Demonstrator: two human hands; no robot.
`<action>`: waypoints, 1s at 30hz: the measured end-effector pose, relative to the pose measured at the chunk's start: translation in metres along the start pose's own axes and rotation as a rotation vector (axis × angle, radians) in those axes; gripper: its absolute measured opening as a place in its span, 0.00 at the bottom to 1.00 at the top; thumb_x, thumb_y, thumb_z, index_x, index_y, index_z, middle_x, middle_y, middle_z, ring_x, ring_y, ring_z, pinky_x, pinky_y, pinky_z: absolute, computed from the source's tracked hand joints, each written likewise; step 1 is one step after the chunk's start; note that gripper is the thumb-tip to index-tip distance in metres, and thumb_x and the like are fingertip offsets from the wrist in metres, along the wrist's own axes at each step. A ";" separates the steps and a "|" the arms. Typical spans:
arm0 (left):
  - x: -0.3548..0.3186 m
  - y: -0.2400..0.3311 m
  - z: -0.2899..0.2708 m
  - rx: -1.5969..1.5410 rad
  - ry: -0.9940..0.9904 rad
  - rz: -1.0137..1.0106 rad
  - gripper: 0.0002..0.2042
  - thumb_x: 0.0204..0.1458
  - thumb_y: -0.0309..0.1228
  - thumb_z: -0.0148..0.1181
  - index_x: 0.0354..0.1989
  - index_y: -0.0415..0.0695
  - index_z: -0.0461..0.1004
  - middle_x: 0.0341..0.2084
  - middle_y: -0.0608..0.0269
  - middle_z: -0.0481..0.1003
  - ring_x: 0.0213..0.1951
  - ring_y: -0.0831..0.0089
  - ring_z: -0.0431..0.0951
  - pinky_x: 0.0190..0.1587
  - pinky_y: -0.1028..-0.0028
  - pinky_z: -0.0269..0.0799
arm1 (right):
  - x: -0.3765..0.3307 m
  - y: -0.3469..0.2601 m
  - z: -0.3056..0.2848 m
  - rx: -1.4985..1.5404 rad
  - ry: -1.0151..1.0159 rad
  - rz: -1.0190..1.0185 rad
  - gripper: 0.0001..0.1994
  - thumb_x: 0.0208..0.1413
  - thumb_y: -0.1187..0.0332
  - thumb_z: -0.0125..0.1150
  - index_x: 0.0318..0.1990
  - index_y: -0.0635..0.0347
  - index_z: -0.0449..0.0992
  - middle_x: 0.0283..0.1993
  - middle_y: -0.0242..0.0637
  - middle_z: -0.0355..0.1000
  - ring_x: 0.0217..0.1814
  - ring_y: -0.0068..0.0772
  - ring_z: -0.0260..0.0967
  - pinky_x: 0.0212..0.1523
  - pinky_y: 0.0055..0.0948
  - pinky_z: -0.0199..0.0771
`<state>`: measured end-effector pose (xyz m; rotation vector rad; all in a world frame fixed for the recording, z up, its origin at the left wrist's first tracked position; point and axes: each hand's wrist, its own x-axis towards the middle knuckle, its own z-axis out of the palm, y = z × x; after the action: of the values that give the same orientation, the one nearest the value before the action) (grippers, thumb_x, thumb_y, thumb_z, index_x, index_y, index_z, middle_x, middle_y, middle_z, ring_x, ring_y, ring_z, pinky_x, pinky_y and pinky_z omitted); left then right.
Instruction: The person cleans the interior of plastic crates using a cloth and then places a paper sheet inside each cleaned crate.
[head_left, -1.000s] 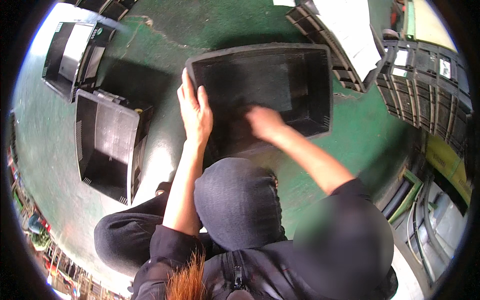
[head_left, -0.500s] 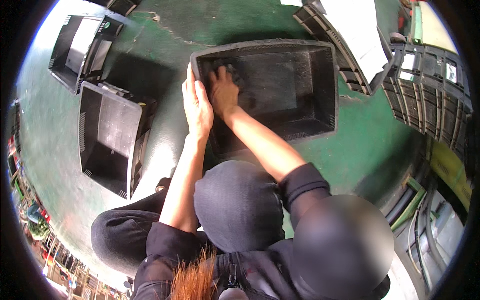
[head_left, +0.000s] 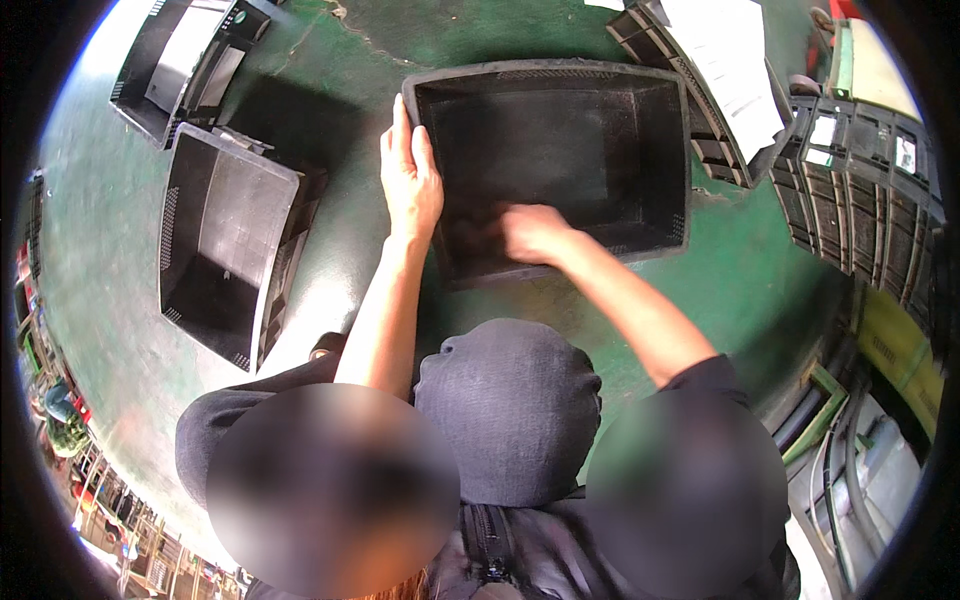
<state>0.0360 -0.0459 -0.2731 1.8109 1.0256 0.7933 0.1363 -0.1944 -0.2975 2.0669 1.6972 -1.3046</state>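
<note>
A black plastic crate point(head_left: 560, 150) lies in front of me with its hollow side up. My left hand point(head_left: 410, 185) rests against the crate's left wall, fingers stretched out along the outside near the rim. Inside the crate, by its near left part, is my right hand point(head_left: 535, 232), blurred by motion. Its fingers are bent down around what looks like a dark bunched cloth point(head_left: 482, 232), smeared and barely distinct from the crate.
Another black crate point(head_left: 228, 235) lies on its side at the left, with a further one point(head_left: 150, 85) behind it. White sheets point(head_left: 725, 75) cover a crate at the far right, and stacked black crates point(head_left: 850, 185) stand beside it. The floor point(head_left: 420, 40) is green.
My right hand has moved from the crate's far left corner toward its near side, bringing the dark cloth along. My left hand stays at the left wall. The view has shifted slightly.
</note>
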 end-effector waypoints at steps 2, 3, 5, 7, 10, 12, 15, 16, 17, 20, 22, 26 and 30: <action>-0.004 0.003 0.000 -0.009 0.023 -0.045 0.20 0.58 0.29 0.43 0.60 0.44 0.57 0.42 0.54 0.67 0.43 0.66 0.68 0.49 0.72 0.62 | -0.038 0.035 -0.013 0.119 0.183 -0.020 0.11 0.41 0.66 0.50 0.33 0.49 0.77 0.37 0.37 0.69 0.42 0.42 0.69 0.39 0.38 0.72; -0.003 0.005 0.003 -0.004 0.032 -0.050 0.20 0.58 0.28 0.43 0.60 0.45 0.57 0.42 0.58 0.67 0.42 0.71 0.68 0.49 0.75 0.61 | -0.054 0.055 -0.016 0.083 0.159 0.063 0.12 0.41 0.64 0.50 0.35 0.46 0.77 0.38 0.37 0.69 0.44 0.39 0.69 0.40 0.37 0.71; -0.003 0.011 0.000 -0.005 0.033 -0.045 0.20 0.58 0.29 0.44 0.60 0.46 0.58 0.41 0.58 0.67 0.41 0.71 0.68 0.47 0.75 0.63 | -0.089 0.078 -0.034 -0.025 0.068 0.277 0.15 0.44 0.63 0.49 0.40 0.42 0.77 0.43 0.37 0.70 0.48 0.37 0.68 0.46 0.37 0.69; -0.003 0.008 0.001 0.012 0.029 -0.059 0.20 0.58 0.30 0.45 0.60 0.47 0.58 0.39 0.57 0.67 0.39 0.71 0.68 0.45 0.74 0.64 | -0.105 0.085 -0.029 -0.112 0.061 0.406 0.14 0.45 0.62 0.49 0.38 0.44 0.78 0.44 0.44 0.69 0.44 0.42 0.70 0.43 0.39 0.71; -0.002 0.016 -0.001 0.034 0.012 -0.048 0.20 0.57 0.32 0.47 0.60 0.50 0.60 0.37 0.59 0.67 0.36 0.73 0.67 0.40 0.75 0.65 | -0.100 0.042 -0.009 -0.038 0.084 0.375 0.13 0.45 0.62 0.50 0.36 0.50 0.77 0.43 0.49 0.68 0.39 0.46 0.72 0.38 0.43 0.73; -0.001 0.011 0.000 0.028 0.008 -0.030 0.20 0.57 0.32 0.49 0.59 0.51 0.61 0.37 0.61 0.67 0.36 0.74 0.67 0.39 0.75 0.64 | -0.064 -0.024 -0.011 0.147 0.048 0.259 0.13 0.45 0.63 0.50 0.35 0.55 0.76 0.41 0.52 0.68 0.38 0.51 0.72 0.36 0.47 0.73; 0.001 0.004 0.004 -0.159 -0.043 -0.175 0.17 0.53 0.33 0.56 0.52 0.46 0.69 0.37 0.62 0.68 0.36 0.75 0.69 0.39 0.75 0.66 | -0.044 -0.063 -0.002 0.537 0.536 -0.025 0.13 0.49 0.64 0.49 0.39 0.58 0.74 0.39 0.48 0.67 0.35 0.50 0.71 0.38 0.38 0.73; -0.001 -0.006 0.004 -0.296 -0.049 -0.278 0.17 0.53 0.33 0.56 0.51 0.45 0.70 0.36 0.65 0.69 0.35 0.78 0.68 0.39 0.77 0.66 | -0.048 -0.070 -0.002 0.598 0.684 -0.061 0.11 0.49 0.65 0.52 0.38 0.58 0.74 0.37 0.45 0.66 0.34 0.49 0.71 0.36 0.38 0.73; -0.002 -0.017 0.002 -0.435 -0.054 -0.379 0.17 0.52 0.33 0.57 0.50 0.43 0.70 0.35 0.67 0.69 0.35 0.80 0.67 0.39 0.79 0.65 | -0.056 -0.077 -0.006 0.659 0.831 -0.097 0.09 0.49 0.66 0.54 0.37 0.57 0.74 0.36 0.43 0.66 0.33 0.47 0.70 0.35 0.37 0.73; 0.002 -0.014 -0.010 -0.882 -0.251 -0.706 0.26 0.57 0.50 0.38 0.54 0.41 0.66 0.41 0.61 0.73 0.41 0.74 0.70 0.49 0.75 0.62 | -0.063 -0.091 -0.001 0.496 0.882 -0.203 0.10 0.42 0.69 0.62 0.35 0.51 0.74 0.32 0.38 0.64 0.27 0.40 0.69 0.27 0.35 0.72; 0.002 -0.003 -0.015 -1.122 -0.297 -0.729 0.30 0.55 0.51 0.34 0.57 0.40 0.61 0.51 0.55 0.68 0.49 0.65 0.68 0.55 0.68 0.59 | -0.040 -0.104 -0.011 0.429 0.930 -0.249 0.12 0.37 0.72 0.64 0.33 0.48 0.74 0.31 0.36 0.64 0.26 0.39 0.69 0.25 0.35 0.71; 0.009 -0.025 -0.025 -1.332 -0.534 -0.702 0.34 0.52 0.53 0.35 0.62 0.41 0.53 0.56 0.52 0.62 0.52 0.61 0.66 0.57 0.66 0.57 | -0.022 -0.120 -0.021 0.487 1.005 -0.213 0.10 0.40 0.71 0.62 0.33 0.49 0.73 0.29 0.34 0.64 0.25 0.39 0.69 0.24 0.34 0.72; 0.005 -0.019 -0.027 -1.367 -0.464 -0.786 0.32 0.55 0.52 0.28 0.56 0.39 0.64 0.45 0.55 0.71 0.43 0.67 0.70 0.52 0.69 0.62 | -0.002 -0.105 -0.037 0.465 1.127 -0.150 0.08 0.43 0.71 0.62 0.33 0.51 0.73 0.29 0.35 0.66 0.27 0.43 0.69 0.24 0.36 0.70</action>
<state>0.0102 -0.0259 -0.2790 0.3048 0.5116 0.3340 0.0647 -0.1374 -0.2336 3.4023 2.0281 -0.5314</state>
